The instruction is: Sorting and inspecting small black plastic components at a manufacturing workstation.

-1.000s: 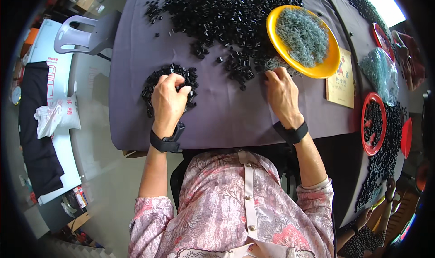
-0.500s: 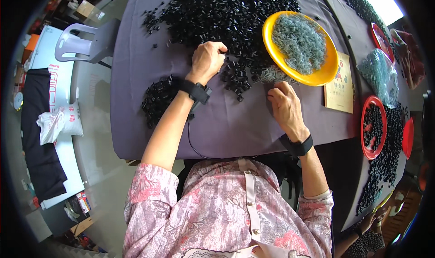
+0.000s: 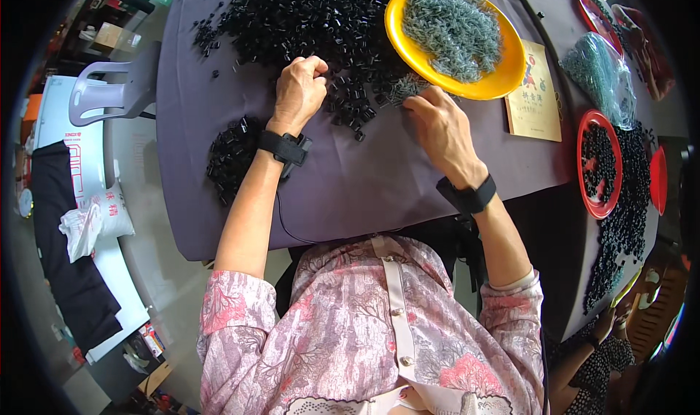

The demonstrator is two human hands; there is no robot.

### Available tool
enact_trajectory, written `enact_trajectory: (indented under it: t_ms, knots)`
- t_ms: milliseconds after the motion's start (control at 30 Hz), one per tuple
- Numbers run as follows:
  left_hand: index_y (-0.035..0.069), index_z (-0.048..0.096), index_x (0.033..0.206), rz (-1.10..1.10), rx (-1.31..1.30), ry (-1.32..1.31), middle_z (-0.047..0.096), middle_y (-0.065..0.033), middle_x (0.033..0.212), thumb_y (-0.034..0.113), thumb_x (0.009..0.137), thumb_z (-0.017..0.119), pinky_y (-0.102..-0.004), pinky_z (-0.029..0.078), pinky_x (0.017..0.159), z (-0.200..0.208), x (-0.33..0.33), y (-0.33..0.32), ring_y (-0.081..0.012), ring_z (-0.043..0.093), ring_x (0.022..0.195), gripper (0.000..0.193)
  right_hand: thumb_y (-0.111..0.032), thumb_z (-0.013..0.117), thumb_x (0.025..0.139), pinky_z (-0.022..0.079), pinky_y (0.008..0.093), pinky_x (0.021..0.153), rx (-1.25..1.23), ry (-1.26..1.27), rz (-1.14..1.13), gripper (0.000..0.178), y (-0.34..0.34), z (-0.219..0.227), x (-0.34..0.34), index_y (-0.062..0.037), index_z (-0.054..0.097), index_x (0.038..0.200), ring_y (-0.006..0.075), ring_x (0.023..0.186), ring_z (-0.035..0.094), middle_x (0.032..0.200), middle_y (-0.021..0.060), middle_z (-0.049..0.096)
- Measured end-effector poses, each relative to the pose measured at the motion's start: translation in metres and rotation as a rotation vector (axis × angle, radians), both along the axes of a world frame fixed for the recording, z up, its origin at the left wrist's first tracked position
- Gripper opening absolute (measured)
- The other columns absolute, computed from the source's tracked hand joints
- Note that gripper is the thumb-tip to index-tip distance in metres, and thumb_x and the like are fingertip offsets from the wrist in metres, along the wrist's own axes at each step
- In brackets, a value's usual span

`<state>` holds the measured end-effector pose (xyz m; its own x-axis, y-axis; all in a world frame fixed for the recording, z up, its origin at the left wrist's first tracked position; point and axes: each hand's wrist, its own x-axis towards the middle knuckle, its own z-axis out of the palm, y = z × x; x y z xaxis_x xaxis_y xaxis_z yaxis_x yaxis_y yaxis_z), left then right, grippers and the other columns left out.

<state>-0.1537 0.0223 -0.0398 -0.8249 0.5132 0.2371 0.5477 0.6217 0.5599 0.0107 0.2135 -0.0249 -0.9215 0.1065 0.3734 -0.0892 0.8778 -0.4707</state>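
Note:
My left hand (image 3: 300, 94) is closed, fingers bunched together, at the near edge of a big heap of small black plastic pieces (image 3: 306, 21). Whatever it may hold is too small or hidden. Fingers curled in, my right hand (image 3: 442, 129) reaches to a little pile of clear greyish plastic pieces (image 3: 405, 89) on the cloth. What lies between its fingertips cannot be made out. Just beyond, a yellow plate (image 3: 514, 71) holds many more of the clear pieces. Both wrists wear black bands.
A separate pile of black pieces (image 3: 235, 156) lies left of my left forearm. Beside the yellow plate is a tan booklet (image 3: 538, 109). Farther right are a clear plastic bag (image 3: 601, 79), a red plate (image 3: 581, 168) and another person's arm (image 3: 572, 367). A grey chair (image 3: 109, 112) stands left.
My right hand has moved forward and left, bringing its fingers to the small clear pile. My left hand stays closed by the black heap. The whole view has shifted slightly.

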Motion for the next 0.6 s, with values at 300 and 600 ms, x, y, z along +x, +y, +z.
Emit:
enact_trajectory:
  t_ms: [300, 600]
  knots:
    - [-0.001, 0.063, 0.101, 0.008, 0.859, -1.120, 0.064, -0.0051, 0.082, 0.002, 0.086, 0.056, -0.0259, 0.054, 0.066, 0.037, 0.036, -0.015, -0.0117, 0.062, 0.069, 0.016, -0.006, 0.056, 0.076, 0.047, 0.0377, 0.064, 0.153, -0.071, 0.008, 0.006, -0.006, -0.014, -0.013, -0.0079, 0.059, 0.081, 0.0279, 0.075, 0.057, 0.078, 0.0089, 0.052]
    - [0.000, 0.060, 0.105, -0.133, 1.095, -1.375, 0.064, -0.0095, 0.094, 0.000, 0.085, 0.057, -0.0304, 0.052, 0.081, 0.052, 0.075, -0.029, -0.0168, 0.063, 0.082, 0.020, -0.009, 0.051, 0.080, 0.048, 0.0391, 0.068, 0.229, -0.215, 0.012, 0.010, -0.010, -0.002, -0.016, -0.0077, 0.057, 0.088, 0.0277, 0.080, 0.058, 0.082, 0.0117, 0.052]
